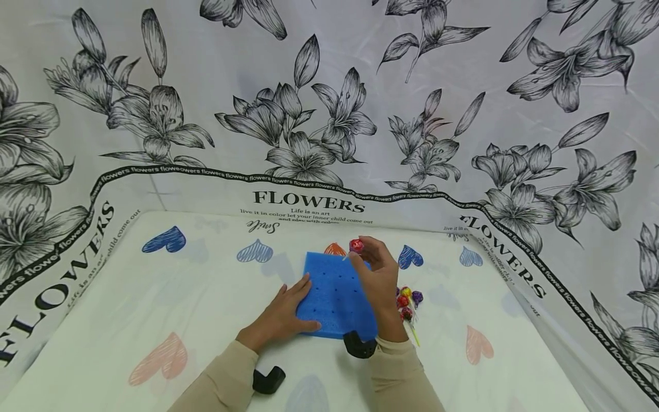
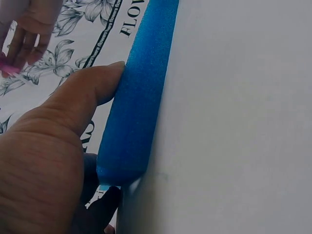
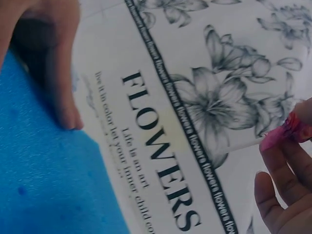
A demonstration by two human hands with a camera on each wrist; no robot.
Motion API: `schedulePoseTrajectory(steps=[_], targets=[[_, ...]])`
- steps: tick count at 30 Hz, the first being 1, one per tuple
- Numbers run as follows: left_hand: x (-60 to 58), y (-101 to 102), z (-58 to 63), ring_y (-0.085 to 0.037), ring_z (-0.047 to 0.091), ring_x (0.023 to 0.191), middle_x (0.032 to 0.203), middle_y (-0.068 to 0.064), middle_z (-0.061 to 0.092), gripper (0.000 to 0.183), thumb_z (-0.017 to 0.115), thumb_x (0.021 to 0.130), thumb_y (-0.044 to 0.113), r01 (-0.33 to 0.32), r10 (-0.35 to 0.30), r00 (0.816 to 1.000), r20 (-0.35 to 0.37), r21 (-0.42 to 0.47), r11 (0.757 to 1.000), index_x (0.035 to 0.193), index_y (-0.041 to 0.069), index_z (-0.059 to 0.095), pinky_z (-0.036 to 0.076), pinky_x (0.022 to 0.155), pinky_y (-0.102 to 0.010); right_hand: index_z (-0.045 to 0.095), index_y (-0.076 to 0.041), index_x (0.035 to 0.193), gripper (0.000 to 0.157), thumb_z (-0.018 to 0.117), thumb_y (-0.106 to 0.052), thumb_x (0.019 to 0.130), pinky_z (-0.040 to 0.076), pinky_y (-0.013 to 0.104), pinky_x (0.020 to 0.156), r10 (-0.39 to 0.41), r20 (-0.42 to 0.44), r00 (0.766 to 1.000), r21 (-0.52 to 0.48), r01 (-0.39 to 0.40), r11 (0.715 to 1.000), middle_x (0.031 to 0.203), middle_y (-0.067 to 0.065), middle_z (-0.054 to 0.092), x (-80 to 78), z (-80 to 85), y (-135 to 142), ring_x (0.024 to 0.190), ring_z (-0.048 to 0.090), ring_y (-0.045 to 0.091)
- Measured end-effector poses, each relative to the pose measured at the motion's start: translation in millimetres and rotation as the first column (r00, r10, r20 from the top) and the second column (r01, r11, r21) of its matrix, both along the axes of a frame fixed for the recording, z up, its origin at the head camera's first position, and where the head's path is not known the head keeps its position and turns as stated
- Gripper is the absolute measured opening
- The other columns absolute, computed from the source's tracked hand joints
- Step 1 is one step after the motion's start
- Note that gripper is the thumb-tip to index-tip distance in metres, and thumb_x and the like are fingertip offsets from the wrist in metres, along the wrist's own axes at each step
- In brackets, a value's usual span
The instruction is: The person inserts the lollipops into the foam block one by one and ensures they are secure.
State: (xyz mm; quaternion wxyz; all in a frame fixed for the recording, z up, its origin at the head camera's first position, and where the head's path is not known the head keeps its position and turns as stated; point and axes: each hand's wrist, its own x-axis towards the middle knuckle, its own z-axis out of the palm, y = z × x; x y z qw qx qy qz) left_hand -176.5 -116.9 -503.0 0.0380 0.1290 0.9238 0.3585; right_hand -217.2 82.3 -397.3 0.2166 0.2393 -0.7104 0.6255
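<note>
A blue foam block [image 1: 334, 312] with several small holes in its top lies on the table. My left hand [image 1: 282, 315] rests at its near left corner, fingers straight along the left edge and thumb [image 2: 100, 85] pressed against the near side. Above the block's far right part, my right hand [image 1: 380, 274] pinches a lollipop [image 1: 356, 246] by its red and pink wrapped head. Its white stick points down and to the left, over the block's far edge. In the right wrist view the wrapper [image 3: 285, 132] shows between thumb and fingers.
Several wrapped lollipops [image 1: 405, 300], red, yellow and purple, lie in a pile right of the block, partly behind my right wrist. Black wrist devices [image 1: 269, 380] sit by both cuffs. A heart-printed white cloth [image 1: 206, 303] covers the table; a flower-printed curtain [image 1: 206, 68] hangs around it.
</note>
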Motion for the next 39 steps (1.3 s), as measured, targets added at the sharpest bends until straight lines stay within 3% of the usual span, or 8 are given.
schedulePoseTrajectory(steps=[3, 12, 29, 39], targets=[[-0.3, 0, 0.4, -0.035, 0.018, 0.142, 0.159, -0.004, 0.020, 0.098, 0.076, 0.077, 0.051, -0.003, 0.003, 1.000, -0.003, -0.008, 1.000, 0.151, 0.006, 0.031, 0.011, 0.114, -0.051, 0.057, 0.013, 0.119, 0.033, 0.064, 0.012, 0.086, 0.052, 0.040, 0.086, 0.011, 0.011, 1.000, 0.017, -0.011, 1.000, 0.108, 0.026, 0.063, 1.4, 2.3, -6, 0.095, 0.062, 0.039], [-1.0, 0, 0.2, -0.033, 0.021, 0.142, 0.158, -0.005, 0.020, 0.098, 0.076, 0.077, 0.052, 0.014, -0.014, 1.000, -0.010, -0.013, 1.000, 0.150, 0.003, 0.032, 0.008, 0.114, -0.050, 0.059, 0.010, 0.119, 0.031, 0.064, 0.009, 0.088, 0.052, 0.048, 0.084, 0.040, 0.065, 0.997, 0.053, -0.044, 0.998, 0.110, 0.026, 0.063, -11.9, -21.5, -18, 0.094, 0.063, 0.038], [-3.6, -1, -2.1, -0.033, 0.019, 0.142, 0.159, -0.004, 0.018, 0.099, 0.074, 0.078, 0.054, 0.029, -0.029, 1.000, 0.001, -0.013, 1.000, 0.151, 0.004, 0.030, 0.007, 0.114, -0.050, 0.059, 0.010, 0.118, 0.030, 0.064, 0.008, 0.089, 0.052, 0.051, 0.083, 0.083, 0.147, 0.986, 0.067, -0.094, 0.993, 0.108, 0.028, 0.064, -21.9, -48.6, -25, 0.093, 0.064, 0.041], [-3.3, -1, -2.5, -0.031, 0.022, 0.142, 0.158, -0.006, 0.020, 0.097, 0.076, 0.078, 0.050, 0.036, -0.036, 0.999, -0.027, -0.013, 0.999, 0.150, 0.002, 0.032, 0.006, 0.115, -0.049, 0.060, 0.011, 0.116, 0.028, 0.065, 0.005, 0.089, 0.053, 0.047, 0.082, 0.032, 0.186, 0.982, 0.165, -0.063, 0.984, 0.104, 0.024, 0.066, -22.3, -54.9, -29, 0.093, 0.065, 0.035]])
